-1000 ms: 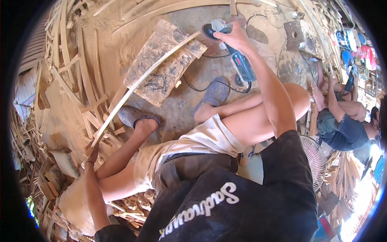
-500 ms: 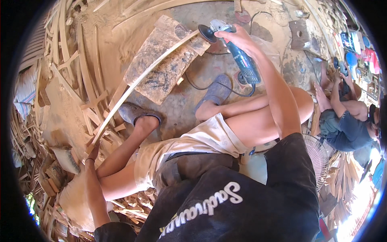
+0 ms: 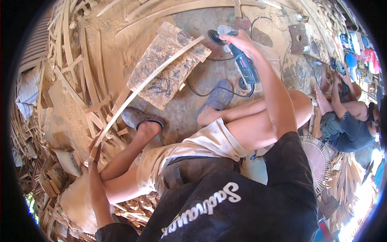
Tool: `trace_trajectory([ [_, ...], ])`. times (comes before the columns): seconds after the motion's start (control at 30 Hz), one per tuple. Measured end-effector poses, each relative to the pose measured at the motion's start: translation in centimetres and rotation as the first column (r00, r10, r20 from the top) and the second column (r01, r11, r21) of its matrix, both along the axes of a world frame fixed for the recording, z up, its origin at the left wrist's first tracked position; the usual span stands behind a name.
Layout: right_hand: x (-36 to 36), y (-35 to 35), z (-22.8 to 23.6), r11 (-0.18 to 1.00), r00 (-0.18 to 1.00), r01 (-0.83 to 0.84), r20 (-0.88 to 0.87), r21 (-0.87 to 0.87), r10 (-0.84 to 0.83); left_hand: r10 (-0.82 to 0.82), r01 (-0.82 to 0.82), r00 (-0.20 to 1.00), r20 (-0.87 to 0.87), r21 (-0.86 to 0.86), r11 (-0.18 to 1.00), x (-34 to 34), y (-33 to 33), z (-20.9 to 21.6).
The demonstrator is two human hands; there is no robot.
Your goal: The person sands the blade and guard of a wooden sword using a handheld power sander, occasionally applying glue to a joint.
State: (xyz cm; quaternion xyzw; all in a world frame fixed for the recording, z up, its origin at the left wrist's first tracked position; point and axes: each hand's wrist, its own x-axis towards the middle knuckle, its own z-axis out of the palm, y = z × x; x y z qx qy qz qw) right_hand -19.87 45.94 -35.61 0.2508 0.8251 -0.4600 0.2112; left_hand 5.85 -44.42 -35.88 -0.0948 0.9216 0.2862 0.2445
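A long, thin, curved wooden strip (image 3: 150, 78) lies slantwise over a worn, dusty wooden block (image 3: 164, 88) on the floor. My left hand (image 3: 95, 149) is closed around the strip's near-left end, beside my knee. The far end overhangs the block's upper right part. In my right hand (image 3: 241, 42) is a blue angle grinder (image 3: 246, 66), gripped near its metal head. Its dark round disc (image 3: 216, 37) faces the strip's far end, with a small gap between them. I cannot tell whether the disc spins.
The grinder's cord (image 3: 201, 95) loops between block and my sandalled foot (image 3: 221, 93). Curved wood pieces (image 3: 86, 68) pile up at left. A fan (image 3: 315, 163) stands at right; beyond it another person (image 3: 346, 125) holds a similar grinder. A second block (image 3: 303, 38) sits at far right.
The grinder has moved right, so its disc has come away from the strip's far end. My left hand still holds the strip, whose near end now shows past the fingers. The view shifted slightly.
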Motion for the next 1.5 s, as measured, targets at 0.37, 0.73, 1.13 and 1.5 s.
trace_trajectory([
  [0.37, 1.4, 0.4, 4.9, 0.932, 0.941, 0.256, -0.153, -0.258, -0.301, -0.277, 0.167, 0.958, -0.072, -0.644, 0.746, 2.4, 1.8, 3.6],
  [0.73, 4.2, -1.7, 3.8, 0.984, 0.903, 0.178, -0.398, 0.011, -0.159, -0.179, 0.224, 0.972, 0.149, -0.393, 0.892, 3.2, 1.2, 0.6],
  [1.13, 8.5, -15.5, 8.8, 0.777, 0.785, -0.518, -0.162, 0.357, 0.597, -0.066, 0.064, 0.998, -0.024, -0.075, 0.995, 1.8, 2.5, -1.7],
  [1.5, 4.6, -6.2, 6.0, 0.841, 0.922, -0.21, -0.186, 0.499, 0.341, 0.064, -0.062, 0.997, 0.034, -0.061, 0.996, 1.3, 0.9, -2.7],
])
